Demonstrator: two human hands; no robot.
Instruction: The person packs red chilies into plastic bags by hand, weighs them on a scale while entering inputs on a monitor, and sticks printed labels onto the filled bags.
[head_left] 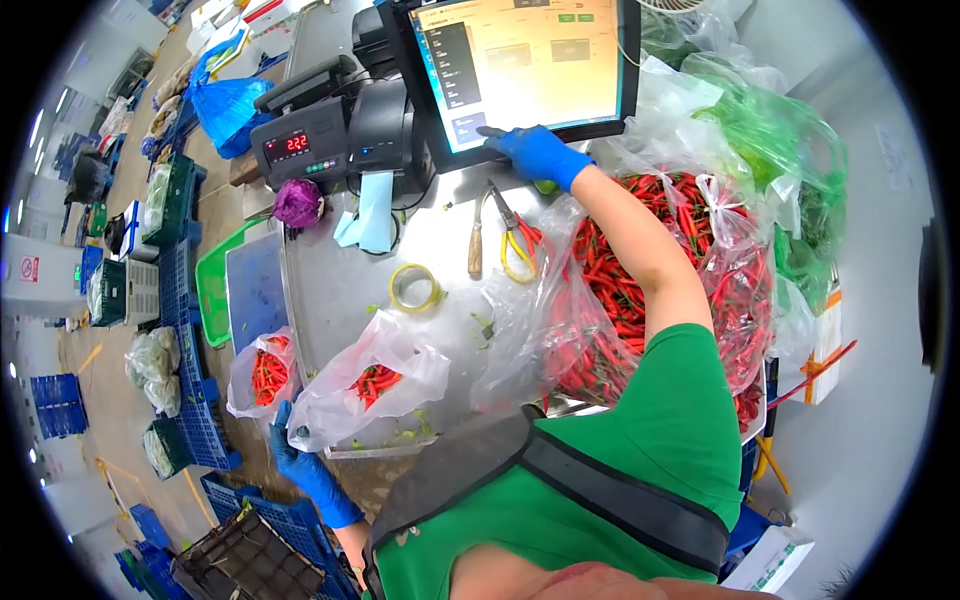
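The right hand (538, 155) has one finger at the lower left of the screen (530, 75), its grip loose, with nothing seen in it. The left hand (308, 472) is at the edge of a white bag (335, 400) of red chillies (374, 384) on the desk (345, 275); whether that grip pinches the plastic, I cannot tell. Another bag (241, 385) sits just beside it.

Pale wall (870, 300) right; brownish floor (105, 400) left

Green shirt (662, 415), blue gloves (545, 155)
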